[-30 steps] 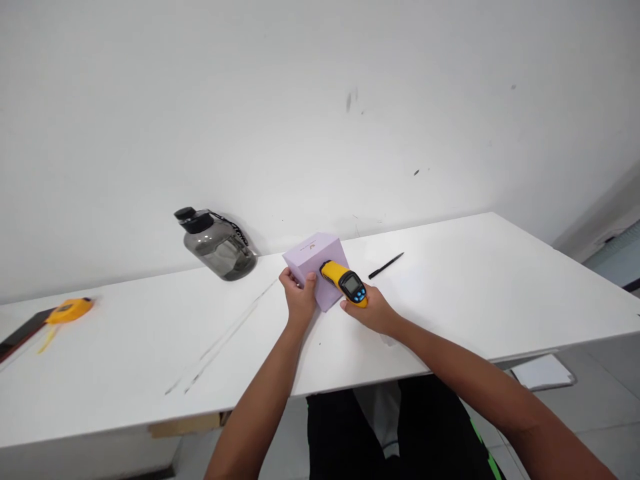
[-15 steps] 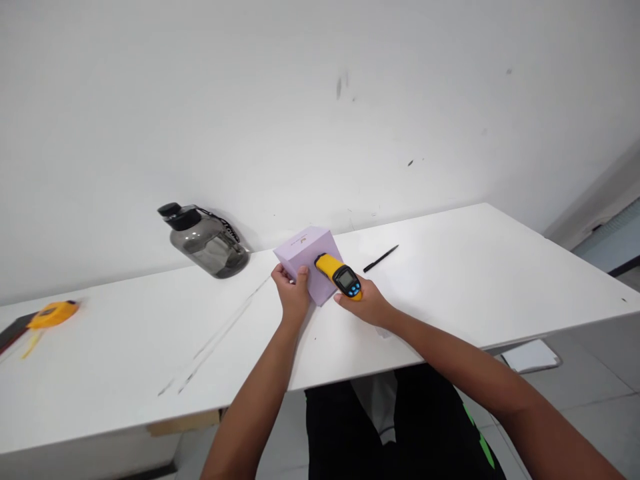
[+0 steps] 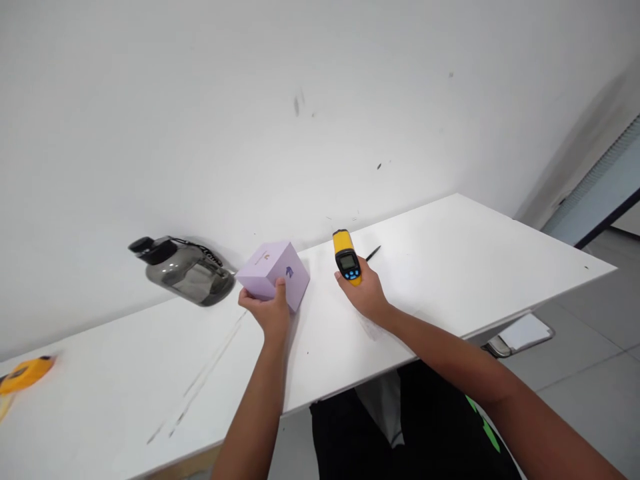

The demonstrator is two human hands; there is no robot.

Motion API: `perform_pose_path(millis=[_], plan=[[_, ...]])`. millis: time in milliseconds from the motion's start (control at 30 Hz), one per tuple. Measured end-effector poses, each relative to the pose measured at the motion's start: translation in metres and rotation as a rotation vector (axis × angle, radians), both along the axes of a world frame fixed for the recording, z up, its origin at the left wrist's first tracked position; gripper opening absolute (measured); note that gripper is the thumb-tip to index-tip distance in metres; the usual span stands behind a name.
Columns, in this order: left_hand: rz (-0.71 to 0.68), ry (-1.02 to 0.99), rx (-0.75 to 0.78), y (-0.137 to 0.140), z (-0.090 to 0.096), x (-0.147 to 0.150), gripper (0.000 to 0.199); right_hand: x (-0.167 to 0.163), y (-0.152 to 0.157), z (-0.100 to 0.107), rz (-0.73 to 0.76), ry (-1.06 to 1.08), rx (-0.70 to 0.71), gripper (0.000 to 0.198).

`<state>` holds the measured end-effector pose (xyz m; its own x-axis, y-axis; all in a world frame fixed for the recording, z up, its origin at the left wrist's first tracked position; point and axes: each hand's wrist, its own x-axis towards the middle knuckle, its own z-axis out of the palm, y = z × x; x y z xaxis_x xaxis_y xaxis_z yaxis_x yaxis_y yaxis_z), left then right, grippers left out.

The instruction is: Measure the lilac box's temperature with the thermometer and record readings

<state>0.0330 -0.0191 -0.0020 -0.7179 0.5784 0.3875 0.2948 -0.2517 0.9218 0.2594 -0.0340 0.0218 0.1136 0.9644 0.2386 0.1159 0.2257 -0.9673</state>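
My left hand (image 3: 270, 310) grips a lilac box (image 3: 267, 270) by its near edge, thumb on one printed face and fingers at its left side. A small dark blue mark shows on the box's right face. My right hand (image 3: 367, 290) is wrapped round the handle of a yellow and black infrared thermometer (image 3: 345, 255). Its small grey screen and blue buttons face me, and its nose points toward the wall, apart from the box. The handle itself is mostly hidden by my fingers.
A grey see-through water bottle (image 3: 193, 272) stands by the wall, left of the box. An orange tape measure (image 3: 26, 375) lies far left on the white table (image 3: 480, 267). A black pen (image 3: 373, 253) is partly behind my right hand. A white pad (image 3: 527, 331) shows below the table's front edge.
The thermometer has moved away from the box's face to its right, and now points at the wall. The box has shifted left and turned in my left hand. The view has swung right.
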Motion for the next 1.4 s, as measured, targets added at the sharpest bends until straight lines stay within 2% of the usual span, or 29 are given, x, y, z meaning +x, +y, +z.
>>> perform_pose_path(millis=[200,1400], plan=[[-0.007,0.006,-0.013,0.0003,-0.0009,-0.0003,0.079,0.0004,0.0023,0.0033,-0.032,0.047,-0.053,0.047],[-0.078,0.088,-0.008,-0.0040,-0.0007,0.0020,0.092,0.0002,0.0004,0.0046,0.001,0.041,-0.061,0.041]])
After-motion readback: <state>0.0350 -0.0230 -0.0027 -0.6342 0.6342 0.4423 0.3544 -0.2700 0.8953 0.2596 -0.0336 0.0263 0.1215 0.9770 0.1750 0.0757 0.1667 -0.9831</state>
